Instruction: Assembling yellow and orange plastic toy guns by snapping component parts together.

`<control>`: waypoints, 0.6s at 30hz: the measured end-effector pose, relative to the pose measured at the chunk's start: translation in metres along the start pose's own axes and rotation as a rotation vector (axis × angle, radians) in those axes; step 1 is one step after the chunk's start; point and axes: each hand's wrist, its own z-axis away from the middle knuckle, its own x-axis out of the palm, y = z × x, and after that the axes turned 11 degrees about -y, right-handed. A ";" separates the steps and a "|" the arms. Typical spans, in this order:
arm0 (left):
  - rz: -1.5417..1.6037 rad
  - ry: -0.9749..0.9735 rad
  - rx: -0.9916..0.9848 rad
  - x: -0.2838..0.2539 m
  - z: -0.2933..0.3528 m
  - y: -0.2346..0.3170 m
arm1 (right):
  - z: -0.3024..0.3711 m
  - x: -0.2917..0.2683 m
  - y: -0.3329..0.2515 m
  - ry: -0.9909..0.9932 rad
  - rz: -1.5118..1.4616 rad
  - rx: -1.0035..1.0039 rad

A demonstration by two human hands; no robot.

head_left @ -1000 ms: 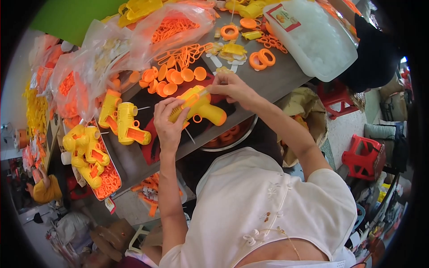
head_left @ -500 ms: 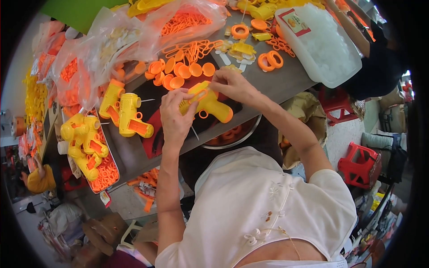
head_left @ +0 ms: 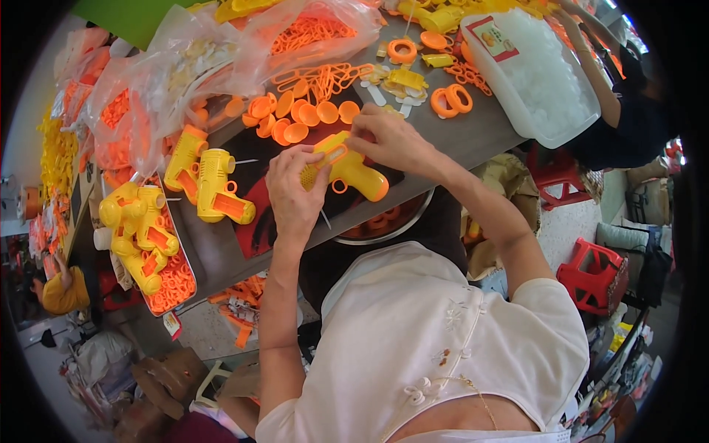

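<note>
A yellow toy gun (head_left: 362, 179) with a small orange trigger ring is held over the table's near edge, its handle slanting down to the right. Around its barrel end my left hand (head_left: 294, 188) is closed, thumb and fingers on opposite sides. My right hand (head_left: 391, 139) is closed in a pinch against the gun's other end; its fingertips hide whatever lies between them. Just beyond the gun lie several orange cups (head_left: 306, 114). To the left, two more yellow toy guns (head_left: 216, 188) with open orange-lined handles rest on the table.
At the left, a tray (head_left: 193, 284) holds orange links and toy guns. Clear bags (head_left: 177, 70) of parts line the back. A white tub (head_left: 550, 133) stands at the right, with orange rings (head_left: 449, 101) near it. Below the table edge sits a metal bowl (head_left: 413, 221).
The view has shifted slightly. Both hands keep nearly the same hold at the toy gun, and no part has visibly been added or let go.
</note>
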 end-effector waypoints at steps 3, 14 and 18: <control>-0.023 0.020 -0.021 0.003 0.003 0.000 | 0.007 -0.005 0.004 0.009 0.165 -0.216; 0.050 0.056 -0.020 0.005 0.005 -0.003 | 0.000 0.015 0.019 0.015 0.216 -0.552; 0.032 0.054 -0.020 0.006 0.011 -0.003 | -0.010 0.000 0.004 -0.170 -0.389 -0.009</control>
